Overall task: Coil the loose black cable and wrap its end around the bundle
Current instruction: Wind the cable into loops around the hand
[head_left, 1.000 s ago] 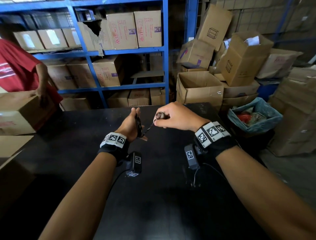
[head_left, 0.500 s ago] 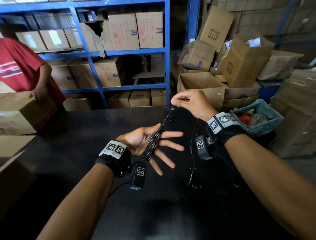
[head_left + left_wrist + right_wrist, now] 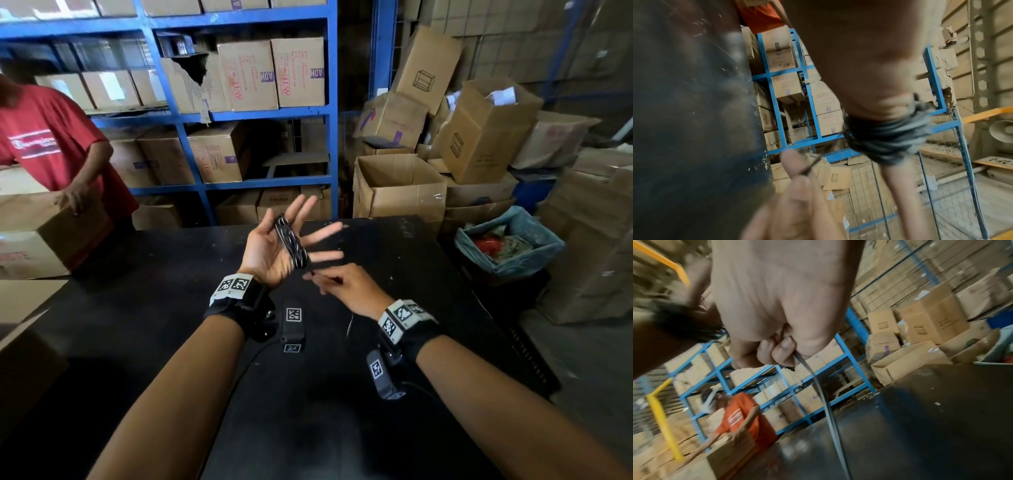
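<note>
Here the left hand (image 3: 270, 246) is raised palm-up above the black desk (image 3: 137, 342), fingers (image 3: 323, 231) spread and straight. The black cable (image 3: 291, 241) sits as a coil of several loops wound round that hand, crossing the palm diagonally between thumb side and outstretched fingers; the left wrist view shows the same turns bunched tight round the hand, blurred. Just beside and below, the right hand (image 3: 346, 291) has its fingers (image 3: 784, 348) curled, pinching the cable's free end close to the coil; a loose strand (image 3: 826, 405) hangs from the pinch toward the desk. Far left, another person in a red shirt (image 3: 51, 137) rests a hand on a cardboard box (image 3: 30, 233). Blue shelving (image 3: 239, 116) with boxes behind.
</note>
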